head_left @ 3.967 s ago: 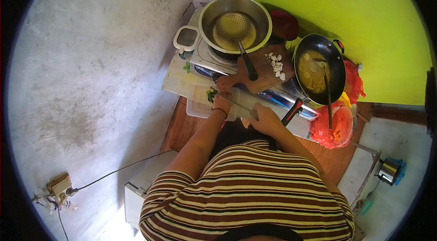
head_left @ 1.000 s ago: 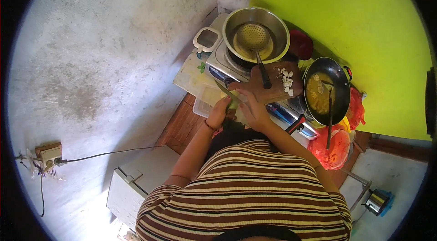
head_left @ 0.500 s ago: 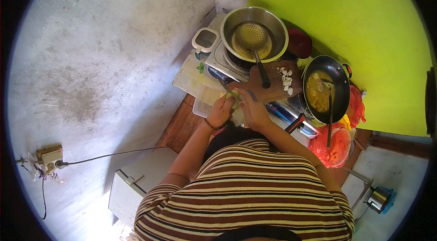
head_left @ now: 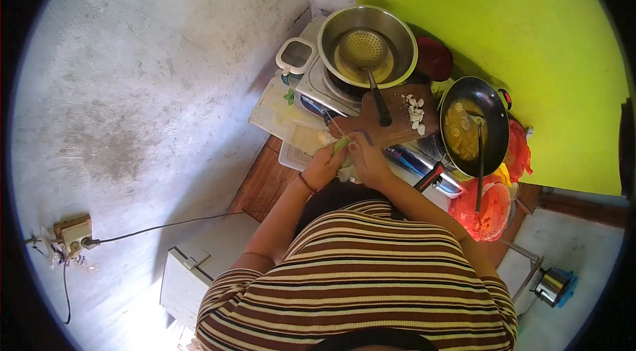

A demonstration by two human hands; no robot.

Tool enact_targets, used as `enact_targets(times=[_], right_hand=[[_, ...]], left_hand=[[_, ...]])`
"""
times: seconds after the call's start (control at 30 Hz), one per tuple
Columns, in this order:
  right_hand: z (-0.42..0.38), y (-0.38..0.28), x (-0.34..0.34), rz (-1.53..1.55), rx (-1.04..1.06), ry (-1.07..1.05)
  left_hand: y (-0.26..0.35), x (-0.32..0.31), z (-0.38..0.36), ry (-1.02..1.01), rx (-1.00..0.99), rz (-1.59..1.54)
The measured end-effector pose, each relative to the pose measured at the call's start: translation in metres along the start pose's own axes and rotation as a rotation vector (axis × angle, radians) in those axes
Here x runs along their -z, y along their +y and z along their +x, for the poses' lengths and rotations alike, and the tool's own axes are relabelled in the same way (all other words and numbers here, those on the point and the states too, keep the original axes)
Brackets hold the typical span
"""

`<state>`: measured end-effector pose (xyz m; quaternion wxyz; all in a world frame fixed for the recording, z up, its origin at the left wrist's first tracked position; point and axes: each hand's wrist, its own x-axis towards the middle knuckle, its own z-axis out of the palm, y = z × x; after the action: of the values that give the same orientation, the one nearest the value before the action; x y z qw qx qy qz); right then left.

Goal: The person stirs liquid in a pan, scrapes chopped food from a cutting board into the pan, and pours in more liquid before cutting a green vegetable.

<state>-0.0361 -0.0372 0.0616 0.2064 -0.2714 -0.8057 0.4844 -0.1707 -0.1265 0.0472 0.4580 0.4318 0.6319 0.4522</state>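
My left hand (head_left: 323, 167), with a beaded bracelet at the wrist, is closed around a pale green vegetable (head_left: 342, 145) whose exact kind I cannot make out. Close beside it, my right hand (head_left: 368, 163) grips a knife (head_left: 336, 125), its thin blade pointing up and to the left past the vegetable. The fingers hide most of the handle. Just beyond both hands lies a wooden cutting board (head_left: 384, 137) bearing several white chopped pieces (head_left: 416, 112). A clear plastic container (head_left: 291, 155) sits under and left of my left hand.
On the stove (head_left: 318, 89) stands a steel basin (head_left: 324, 53) with a perforated skimmer (head_left: 366, 49) across it. At right, a black wok (head_left: 501, 132) holds yellow food and a ladle (head_left: 479, 165). A red plastic bag (head_left: 487, 215) and a white-rimmed lidded box (head_left: 296, 55) flank the area.
The knife and my right hand have shifted slightly against the vegetable, and the blade shows thinner. Both hands still hold the same things. The whole view has moved a little.
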Motion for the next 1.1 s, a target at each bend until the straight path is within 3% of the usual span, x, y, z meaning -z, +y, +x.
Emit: enact_targets(times=[0.1,0.2,0.3,0.4,0.5,0.6,0.7,0.8,1.0,1.1], right_hand=[[0.001,-0.001,0.005,0.041,-0.175,-0.128],[0.003,0.003,0.006,0.093,-0.165,-0.113],[0.004,0.011,0.001,0.118,-0.133,-0.065],[0.007,0.028,-0.005,0.023,-0.128,-0.046],[0.010,0.032,-0.010,-0.028,-0.225,-0.204],[0.009,0.043,-0.019,0.041,-0.175,-0.178],[0.010,0.041,-0.020,0.048,-0.139,-0.146],[0.012,0.033,-0.017,0.068,-0.254,-0.217],[0.011,0.046,-0.017,-0.107,-0.143,-0.204],[0.008,0.037,-0.010,-0.192,-0.120,-0.150]], left_hand=[[-0.008,-0.006,-0.001,-0.057,-0.088,0.104],[-0.015,-0.007,-0.002,-0.051,-0.065,0.214],[-0.021,-0.004,-0.002,-0.012,-0.111,0.134],[-0.012,0.005,-0.008,0.093,0.062,-0.118],[-0.045,0.009,-0.003,0.174,0.105,-0.105],[-0.072,0.005,0.000,0.201,0.311,-0.178],[-0.091,0.000,0.000,0.178,0.256,-0.146],[-0.079,0.004,-0.001,0.060,0.307,-0.293],[-0.068,0.006,0.004,-0.077,0.189,-0.515],[-0.098,0.004,0.010,0.048,0.243,-0.722]])
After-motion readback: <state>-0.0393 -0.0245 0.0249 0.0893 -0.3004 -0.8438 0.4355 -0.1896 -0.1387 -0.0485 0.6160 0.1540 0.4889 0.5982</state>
